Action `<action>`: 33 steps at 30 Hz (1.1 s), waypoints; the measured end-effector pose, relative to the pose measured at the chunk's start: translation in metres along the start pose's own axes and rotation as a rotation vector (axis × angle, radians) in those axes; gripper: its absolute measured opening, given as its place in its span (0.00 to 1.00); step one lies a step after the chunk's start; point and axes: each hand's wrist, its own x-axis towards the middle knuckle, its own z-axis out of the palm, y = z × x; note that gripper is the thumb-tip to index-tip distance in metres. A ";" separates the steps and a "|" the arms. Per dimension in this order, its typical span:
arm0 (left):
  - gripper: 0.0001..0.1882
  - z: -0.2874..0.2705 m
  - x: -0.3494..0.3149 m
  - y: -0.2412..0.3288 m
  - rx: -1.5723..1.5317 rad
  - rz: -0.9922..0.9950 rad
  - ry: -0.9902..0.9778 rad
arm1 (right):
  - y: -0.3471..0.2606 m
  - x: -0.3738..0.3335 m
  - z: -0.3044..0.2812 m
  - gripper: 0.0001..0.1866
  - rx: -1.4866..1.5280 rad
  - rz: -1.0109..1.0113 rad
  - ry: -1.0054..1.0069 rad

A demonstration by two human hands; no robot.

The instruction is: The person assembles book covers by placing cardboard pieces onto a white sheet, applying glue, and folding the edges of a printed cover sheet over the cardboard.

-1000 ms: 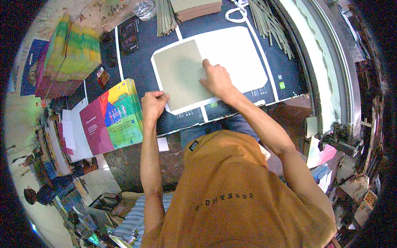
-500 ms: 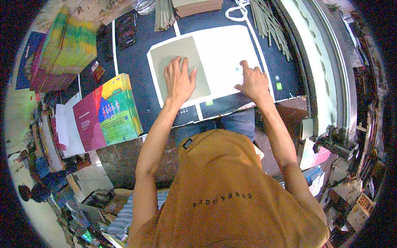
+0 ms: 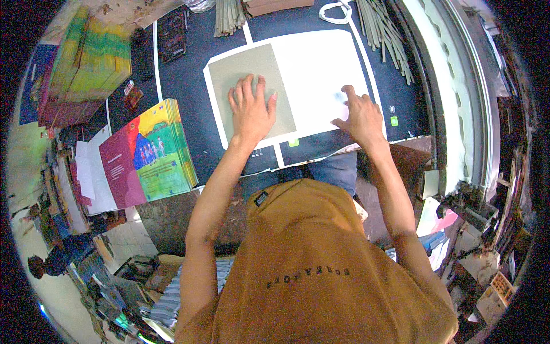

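A grey board point(image 3: 281, 103) lies on the left half of a large white sheet point(image 3: 312, 63). My left hand point(image 3: 252, 109) rests on this board, palm down, with its fingers spread. Over the sheet's right half, near its right edge, is my right hand point(image 3: 365, 120). Its thumb and forefinger are apart and slightly bent, with nothing visible between them. Whether the right fingertips touch the paper I cannot tell.
A colourful stack of printed covers point(image 3: 163, 152) stands at the left of the dark worktable point(image 3: 197, 86), with taller stacks point(image 3: 86, 69) behind. Grey strips point(image 3: 384, 37), a white tape loop point(image 3: 335, 14) and brown boards point(image 3: 278, 6) lie at the far side. A pale metal rail point(image 3: 444, 86) borders the right.
The whole view has shifted slightly. My right hand sits a little farther right in the picture, along with the sheet's edge. My left hand stays on the grey board.
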 end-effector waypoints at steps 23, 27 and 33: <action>0.23 0.013 0.184 -0.112 -0.161 -0.648 0.140 | 0.026 -0.092 -0.016 0.32 0.278 0.093 0.333; 0.16 0.016 0.196 -0.105 -0.226 -0.711 0.168 | 0.038 -0.120 -0.019 0.27 0.373 0.230 0.344; 0.09 -0.007 0.189 -0.106 -0.221 -0.657 0.192 | 0.035 -0.097 -0.022 0.25 0.352 0.062 0.385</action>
